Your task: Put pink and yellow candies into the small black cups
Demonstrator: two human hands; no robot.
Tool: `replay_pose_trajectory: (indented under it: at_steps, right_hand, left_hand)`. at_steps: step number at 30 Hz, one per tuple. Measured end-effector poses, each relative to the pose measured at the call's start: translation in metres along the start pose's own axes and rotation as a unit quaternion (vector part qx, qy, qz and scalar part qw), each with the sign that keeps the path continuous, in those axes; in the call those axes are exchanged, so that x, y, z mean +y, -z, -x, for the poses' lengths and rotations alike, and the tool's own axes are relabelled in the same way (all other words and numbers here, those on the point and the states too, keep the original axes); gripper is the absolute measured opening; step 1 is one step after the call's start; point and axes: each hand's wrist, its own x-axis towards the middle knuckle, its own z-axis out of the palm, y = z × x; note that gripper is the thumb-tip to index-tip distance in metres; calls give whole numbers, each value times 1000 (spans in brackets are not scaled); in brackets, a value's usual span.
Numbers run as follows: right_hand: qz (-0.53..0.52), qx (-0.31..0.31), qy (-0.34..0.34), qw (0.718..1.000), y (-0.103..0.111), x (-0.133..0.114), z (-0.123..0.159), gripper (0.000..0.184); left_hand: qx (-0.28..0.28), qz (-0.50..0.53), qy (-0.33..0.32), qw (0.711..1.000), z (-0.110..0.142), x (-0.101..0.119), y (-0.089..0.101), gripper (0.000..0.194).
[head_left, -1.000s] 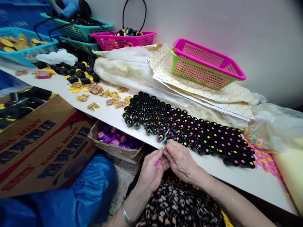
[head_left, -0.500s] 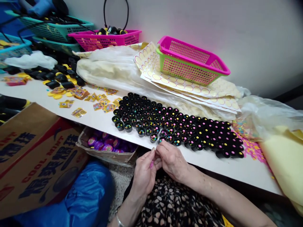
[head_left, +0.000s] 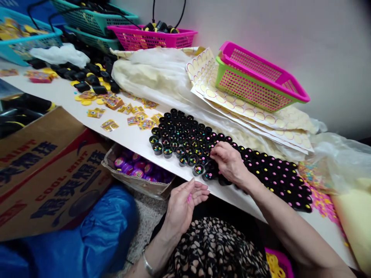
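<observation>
My left hand (head_left: 180,204) lies palm up and cupped below the table's front edge, with small pink pieces (head_left: 189,198) in its palm. Above the rows of small round black cups (head_left: 183,160), my right hand (head_left: 230,162) has its fingertips pinched together. Whatever is between those fingertips is too small to make out. Cups on the left hold mixed coloured bits. Many cups toward the right show a single pink or yellow dot (head_left: 289,192). My right hand and forearm hide some of the middle cups.
A pink basket (head_left: 261,71) sits in a green one on printed sheets (head_left: 232,102) behind the cups. Loose pink and yellow pieces (head_left: 321,202) lie at right, small packets (head_left: 110,125) at left. A carton (head_left: 65,170) and a box of purple items (head_left: 136,170) stand below the table edge.
My right hand has left my left hand and reached forward and right over the cups. My left palm has opened out. The view has shifted, moving the scene rightward.
</observation>
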Motion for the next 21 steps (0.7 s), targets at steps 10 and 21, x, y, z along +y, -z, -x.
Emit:
replay_pose_trajectory:
  at_steps: [10,21]
  right_hand:
    - [109,-94,16,989,-8,17,-20,12]
    - [169,-133,37,976,-9,10,-27,17]
  left_hand:
    - [4,11,15,1000,-8,0,8,24]
    - [6,9,18,1000,-10,-2,9,25]
